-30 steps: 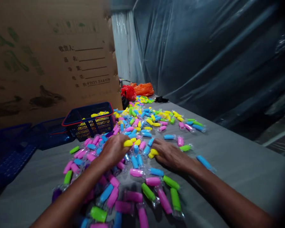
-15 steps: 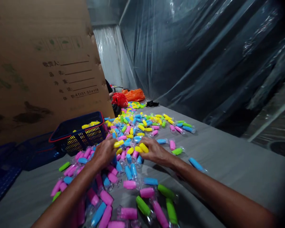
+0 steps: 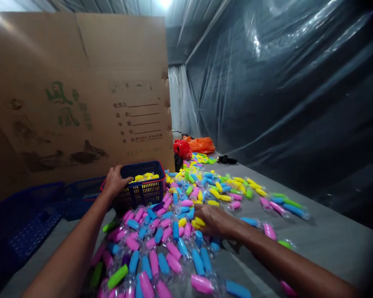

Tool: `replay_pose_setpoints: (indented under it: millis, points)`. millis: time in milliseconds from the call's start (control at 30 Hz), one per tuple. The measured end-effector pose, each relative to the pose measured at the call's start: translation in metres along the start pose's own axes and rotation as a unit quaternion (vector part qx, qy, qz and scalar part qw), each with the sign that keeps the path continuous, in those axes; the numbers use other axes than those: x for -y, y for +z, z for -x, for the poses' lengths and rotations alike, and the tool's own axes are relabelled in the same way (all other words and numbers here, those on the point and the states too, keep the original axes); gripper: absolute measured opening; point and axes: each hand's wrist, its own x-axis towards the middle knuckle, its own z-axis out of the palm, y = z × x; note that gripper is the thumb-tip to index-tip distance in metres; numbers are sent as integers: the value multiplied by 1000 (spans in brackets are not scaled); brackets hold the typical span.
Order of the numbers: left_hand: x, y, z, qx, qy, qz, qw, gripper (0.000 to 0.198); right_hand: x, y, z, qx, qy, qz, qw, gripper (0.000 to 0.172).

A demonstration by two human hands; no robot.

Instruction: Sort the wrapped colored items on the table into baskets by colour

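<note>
My left hand is at the left end of a blue basket with a red rim, thumb spread from the fingers over its edge. No piece shows in that hand; its fingertips are partly hidden. Yellow pieces lie inside the basket. My right hand is low over the pile, closed around a few yellow pieces. Around it spread many short coloured tubes in clear wrappers, among them pink tubes, blue tubes and green tubes.
A large cardboard box stands behind the basket. Blue trays are at the left. Red and orange plastic bags and a black object lie at the far end of the grey table. Plastic sheeting hangs at the right.
The view has swung up and left. My left hand has moved from the pile to the basket, and the yellow piece it held no longer shows. My right hand still holds yellow pieces.
</note>
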Motion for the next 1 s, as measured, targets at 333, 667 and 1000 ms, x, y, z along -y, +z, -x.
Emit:
replay_pose_setpoints:
  millis: [333,667,1000]
  points:
    - [23,7,4,-195,-122,214,949,38,47,-74,-84,-116,-31,-346,930,23]
    - [20,4,12,-181,-66,219,956,35,111,-24,-256,-189,21,-206,960,36]
    - [8,-4,11,-131,-66,197,970,35,44,-90,-100,-256,-60,-227,938,26]
